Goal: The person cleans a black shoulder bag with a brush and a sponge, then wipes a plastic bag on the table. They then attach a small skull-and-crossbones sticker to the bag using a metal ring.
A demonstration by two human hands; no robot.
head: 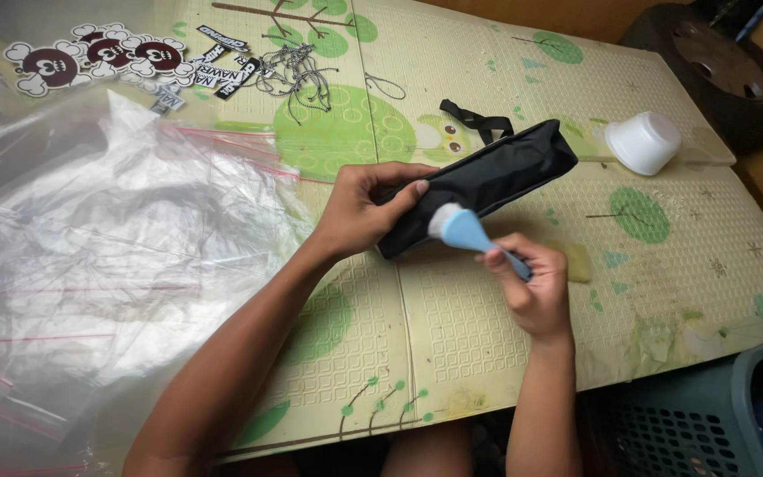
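Note:
My left hand (pixel 366 208) grips the near end of a long black fabric pouch (pixel 487 175), holding it slanted just above the patterned foam mat (pixel 452 318). A black strap (pixel 474 119) trails from the pouch's far side. My right hand (pixel 532 281) holds a light blue brush (pixel 470 233) by its handle. The brush's pale bristle tip touches the pouch's lower edge near my left thumb.
A heap of clear plastic bags with red seal strips (pixel 108 256) covers the left side. Printed stickers (pixel 99 55), black tags and a tangle of strings (pixel 298 72) lie at the far left. A white cup (pixel 645 141) sits far right, a blue basket (pixel 708 415) near right, a dark tyre (pixel 721 66) beyond.

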